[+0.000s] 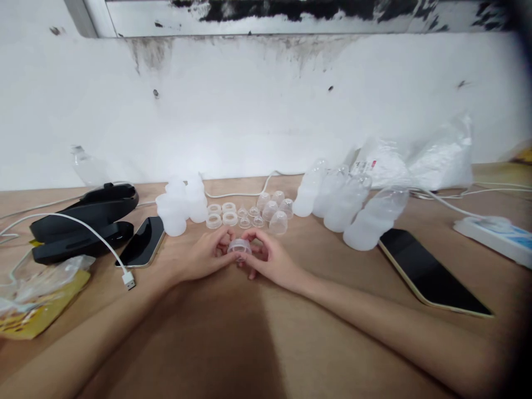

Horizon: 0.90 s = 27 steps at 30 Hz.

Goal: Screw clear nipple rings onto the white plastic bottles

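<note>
Between both hands is a clear round ring [240, 247], pinched from its two sides. My left hand [210, 252] grips its left edge with thumb and fingers, and my right hand [268, 256] grips its right edge. Just behind the hands stand several loose rings [214, 221], small clear nipples [244, 222] and clear domed caps [278, 223]. White open bottles [175, 214] are grouped at the back left. Several capped bottles [366, 226] stand to the right of the domes.
A phone [143, 242], black cases [83, 221], a USB cable [128, 279] and a yellow bag [45, 305] lie left. Right are another phone [432, 271], a power strip [494, 235] and plastic bags [436, 155] by the wall.
</note>
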{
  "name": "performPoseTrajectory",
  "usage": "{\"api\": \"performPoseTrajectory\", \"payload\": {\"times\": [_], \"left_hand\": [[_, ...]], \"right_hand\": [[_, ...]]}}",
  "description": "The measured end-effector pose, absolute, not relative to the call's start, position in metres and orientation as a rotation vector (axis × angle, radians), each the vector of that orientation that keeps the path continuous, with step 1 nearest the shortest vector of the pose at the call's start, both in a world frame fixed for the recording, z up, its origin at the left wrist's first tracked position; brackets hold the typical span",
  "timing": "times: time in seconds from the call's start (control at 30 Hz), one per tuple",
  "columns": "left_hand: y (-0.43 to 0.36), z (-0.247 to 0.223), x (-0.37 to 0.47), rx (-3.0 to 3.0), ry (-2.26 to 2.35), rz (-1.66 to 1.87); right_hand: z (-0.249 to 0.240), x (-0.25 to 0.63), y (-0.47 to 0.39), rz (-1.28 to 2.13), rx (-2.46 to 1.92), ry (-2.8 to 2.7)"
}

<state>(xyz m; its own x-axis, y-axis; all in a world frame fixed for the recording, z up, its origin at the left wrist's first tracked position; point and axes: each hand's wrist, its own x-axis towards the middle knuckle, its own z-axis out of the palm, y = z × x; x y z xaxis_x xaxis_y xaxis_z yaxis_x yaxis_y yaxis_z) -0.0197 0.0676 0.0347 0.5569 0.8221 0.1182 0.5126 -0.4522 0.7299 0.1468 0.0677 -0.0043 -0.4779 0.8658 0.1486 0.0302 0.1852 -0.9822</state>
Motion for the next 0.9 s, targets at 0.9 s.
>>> {"api": "performPoseTrajectory", "payload": {"times": [0.9], "left_hand": [[0.064,-0.003,0.0,2.382,1.451,0.758]], "right_hand": [[-0.006,0.147,0.062,1.117,-1.07,-1.721]]}}
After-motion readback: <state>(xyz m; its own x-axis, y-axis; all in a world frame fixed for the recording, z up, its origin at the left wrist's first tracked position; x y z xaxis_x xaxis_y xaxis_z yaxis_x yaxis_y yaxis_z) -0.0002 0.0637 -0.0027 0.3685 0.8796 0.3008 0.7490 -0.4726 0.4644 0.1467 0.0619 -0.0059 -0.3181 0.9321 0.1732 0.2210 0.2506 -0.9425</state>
